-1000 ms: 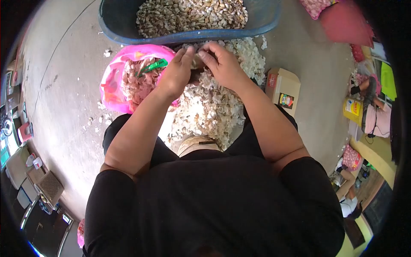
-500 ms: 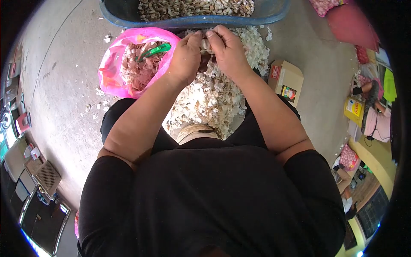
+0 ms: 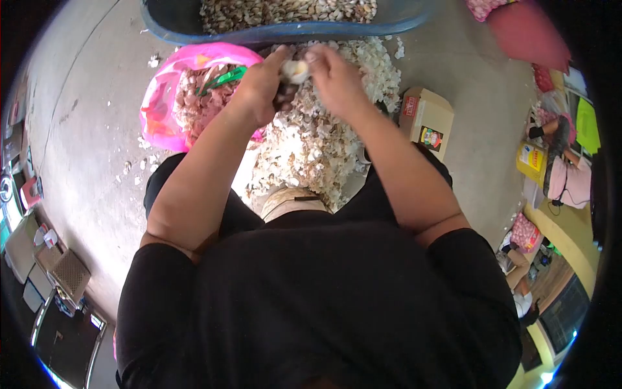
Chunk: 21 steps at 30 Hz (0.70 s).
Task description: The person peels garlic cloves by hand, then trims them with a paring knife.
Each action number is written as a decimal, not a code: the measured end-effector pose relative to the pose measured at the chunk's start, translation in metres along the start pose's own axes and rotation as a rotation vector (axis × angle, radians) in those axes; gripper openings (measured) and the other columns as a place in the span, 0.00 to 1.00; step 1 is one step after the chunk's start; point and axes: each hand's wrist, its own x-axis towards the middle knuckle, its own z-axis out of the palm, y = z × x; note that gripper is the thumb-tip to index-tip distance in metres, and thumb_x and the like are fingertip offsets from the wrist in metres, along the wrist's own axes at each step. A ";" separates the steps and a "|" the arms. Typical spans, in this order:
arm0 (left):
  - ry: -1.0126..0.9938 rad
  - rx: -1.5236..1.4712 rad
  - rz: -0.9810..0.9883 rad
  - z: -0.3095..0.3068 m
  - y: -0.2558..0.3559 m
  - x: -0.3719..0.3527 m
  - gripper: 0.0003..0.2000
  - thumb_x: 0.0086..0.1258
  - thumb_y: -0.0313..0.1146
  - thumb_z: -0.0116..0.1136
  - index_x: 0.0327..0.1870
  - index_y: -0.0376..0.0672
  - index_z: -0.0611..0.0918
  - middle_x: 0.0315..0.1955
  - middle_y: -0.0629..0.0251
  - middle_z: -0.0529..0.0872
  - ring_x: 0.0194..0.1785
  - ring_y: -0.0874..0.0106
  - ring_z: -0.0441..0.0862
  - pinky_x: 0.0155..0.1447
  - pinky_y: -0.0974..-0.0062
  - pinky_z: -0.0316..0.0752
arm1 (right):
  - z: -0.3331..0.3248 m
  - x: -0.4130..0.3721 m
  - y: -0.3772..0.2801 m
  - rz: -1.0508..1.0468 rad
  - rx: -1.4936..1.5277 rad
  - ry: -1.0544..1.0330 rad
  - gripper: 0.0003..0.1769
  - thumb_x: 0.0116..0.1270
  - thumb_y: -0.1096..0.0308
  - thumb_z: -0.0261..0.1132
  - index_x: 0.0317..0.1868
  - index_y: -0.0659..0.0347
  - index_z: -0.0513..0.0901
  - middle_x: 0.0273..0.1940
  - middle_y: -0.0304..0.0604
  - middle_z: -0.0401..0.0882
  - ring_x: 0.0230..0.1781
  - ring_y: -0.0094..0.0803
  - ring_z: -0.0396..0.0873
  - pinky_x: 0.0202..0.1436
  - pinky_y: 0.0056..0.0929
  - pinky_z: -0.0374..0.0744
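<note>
My left hand (image 3: 260, 85) is closed around a pale garlic bulb (image 3: 296, 72), which shows between my two hands. Just right of the bulb is my right hand (image 3: 337, 83), its thumb and fingers drawn together in a pinch. Motion blurs those fingertips, and whatever they hold cannot be made out. Below both hands lies a heap of papery garlic skins (image 3: 304, 152). Beside my left hand, a pink plastic bag (image 3: 155, 120) holds reddish skins, with a green-handled tool (image 3: 228, 77) lying on them.
A blue tub (image 3: 278, 31) of garlic cloves (image 3: 291, 11) stands beyond my hands. To the right is an open cardboard box (image 3: 433, 117) on the concrete floor (image 3: 483, 129). Farther right are a yellow container (image 3: 531, 161), pink net sacks (image 3: 526, 232) and other people (image 3: 570, 178).
My hands have moved slightly left and drawn apart. The pale bulb now shows between them. The whole view has shifted a little.
</note>
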 end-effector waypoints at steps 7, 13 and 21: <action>0.075 0.015 0.060 0.016 0.000 -0.017 0.17 0.69 0.49 0.36 0.43 0.48 0.73 0.29 0.70 0.75 0.27 0.76 0.71 0.28 0.81 0.67 | 0.016 -0.019 -0.018 -0.199 0.095 0.025 0.19 0.54 0.57 0.63 0.38 0.61 0.70 0.28 0.50 0.76 0.28 0.48 0.76 0.32 0.39 0.74; -0.143 0.036 -0.003 0.004 0.006 -0.011 0.20 0.67 0.54 0.35 0.31 0.47 0.74 0.20 0.71 0.73 0.20 0.78 0.65 0.25 0.81 0.60 | 0.001 -0.011 -0.019 -0.194 0.209 -0.017 0.23 0.51 0.56 0.66 0.38 0.64 0.69 0.26 0.53 0.75 0.28 0.51 0.75 0.31 0.41 0.73; -0.025 0.195 0.193 0.000 -0.010 0.000 0.16 0.70 0.43 0.35 0.40 0.41 0.74 0.31 0.64 0.78 0.35 0.71 0.77 0.33 0.76 0.74 | 0.015 -0.009 -0.004 -0.130 0.072 0.105 0.11 0.60 0.63 0.56 0.29 0.62 0.68 0.23 0.54 0.74 0.25 0.52 0.74 0.28 0.43 0.71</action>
